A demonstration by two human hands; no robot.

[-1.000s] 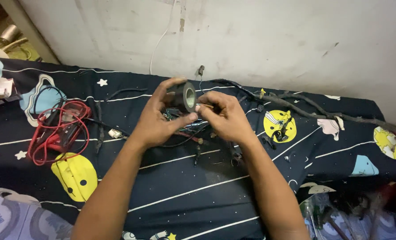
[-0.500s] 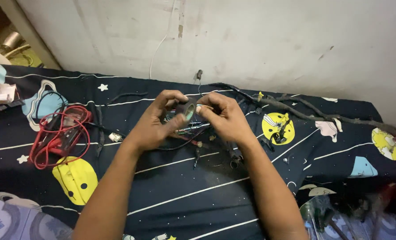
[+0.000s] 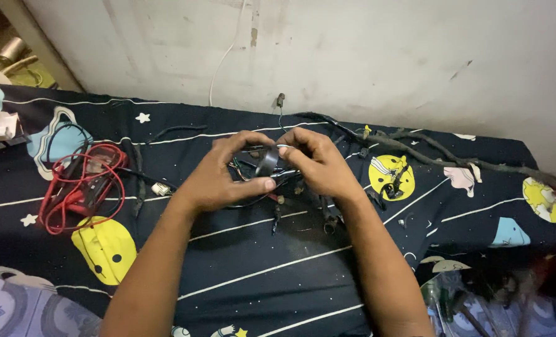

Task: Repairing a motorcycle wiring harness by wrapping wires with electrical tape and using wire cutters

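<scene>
Both hands closed on tape roll (image 3: 266,161), held over wire bundle (image 3: 259,187) mid-bedsheet (image 3: 240,274): left hand (image 3: 218,178) pinching roll, right hand (image 3: 318,163) gripping at top edge. Risk: tape folding onto itself or snagging loose wires, given tight tangle below. Tape end hidden behind fingers; joint being wrapped not visible. Red leads (image 3: 78,187) left, well apart.
</scene>
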